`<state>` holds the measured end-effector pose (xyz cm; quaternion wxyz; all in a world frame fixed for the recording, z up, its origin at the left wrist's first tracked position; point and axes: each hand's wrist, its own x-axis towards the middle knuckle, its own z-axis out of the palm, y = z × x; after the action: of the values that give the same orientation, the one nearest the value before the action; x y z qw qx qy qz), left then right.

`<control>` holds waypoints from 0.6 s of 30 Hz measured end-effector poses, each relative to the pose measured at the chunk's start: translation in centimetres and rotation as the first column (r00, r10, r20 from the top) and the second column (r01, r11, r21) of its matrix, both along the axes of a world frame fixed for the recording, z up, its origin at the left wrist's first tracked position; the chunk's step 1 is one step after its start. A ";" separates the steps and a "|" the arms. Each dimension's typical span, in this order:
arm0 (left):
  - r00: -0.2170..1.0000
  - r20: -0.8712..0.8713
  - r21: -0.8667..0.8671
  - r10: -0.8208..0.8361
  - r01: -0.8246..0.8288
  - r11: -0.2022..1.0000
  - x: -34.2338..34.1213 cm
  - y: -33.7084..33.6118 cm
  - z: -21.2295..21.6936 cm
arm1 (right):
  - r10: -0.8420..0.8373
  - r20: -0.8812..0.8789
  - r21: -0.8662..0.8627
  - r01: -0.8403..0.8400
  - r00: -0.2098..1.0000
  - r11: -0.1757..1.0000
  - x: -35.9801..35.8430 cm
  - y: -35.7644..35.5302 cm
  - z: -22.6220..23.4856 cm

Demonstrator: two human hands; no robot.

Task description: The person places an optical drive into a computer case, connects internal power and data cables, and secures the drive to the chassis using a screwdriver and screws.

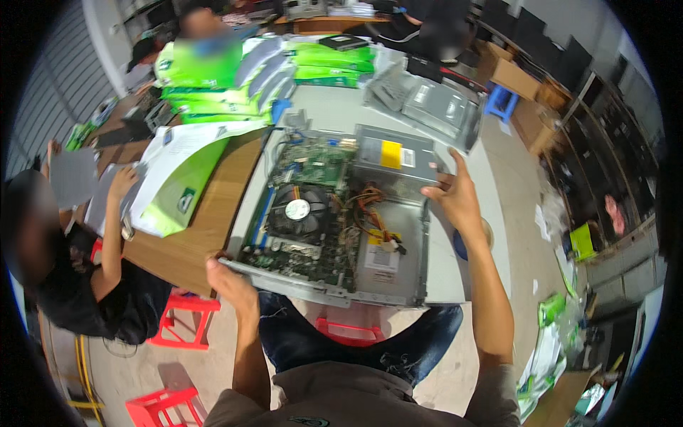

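Centre frame: open chassis (410, 224), left grip (237, 288) pinching its lower-left corner; right grip (459, 199) at upper-right edge, closure unclear. Risk: loose cables (370, 210) snagging if tilted.

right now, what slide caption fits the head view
Left hand grips an open desktop computer chassis, right hand at its right side, CPU fan exposed.

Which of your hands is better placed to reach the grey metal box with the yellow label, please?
The right hand, I'd judge: its fingers are close to the grey metal box, while the left hand is farther off, holding the computer case by its near left corner.
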<state>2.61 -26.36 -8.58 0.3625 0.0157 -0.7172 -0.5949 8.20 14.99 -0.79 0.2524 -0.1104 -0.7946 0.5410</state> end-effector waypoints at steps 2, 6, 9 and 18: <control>0.999 -0.039 -0.123 0.032 -0.037 0.992 0.5 0.9 0.5 | -0.073 0.087 0.141 0.060 0.994 0.988 -0.2 0.1 0.7; 0.998 -0.029 0.016 -0.049 0.050 0.999 1.4 2.9 1.1 | -0.070 0.144 0.183 0.043 0.987 0.982 -0.7 -0.2 2.0; 0.994 -0.020 0.149 -0.104 0.106 0.983 1.4 3.7 1.0 | -0.013 0.203 0.213 -0.031 0.979 0.976 -0.9 0.1 3.2; 0.974 -0.195 0.221 -0.120 0.163 0.962 0.6 3.9 -0.4 | -0.208 0.098 0.358 0.160 0.973 0.920 -8.5 14.9 5.2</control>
<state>3.20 -22.44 -9.00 0.3776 -0.0465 -0.6053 -0.6992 -0.30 29.89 4.43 0.2638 -0.1745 -0.8787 0.3575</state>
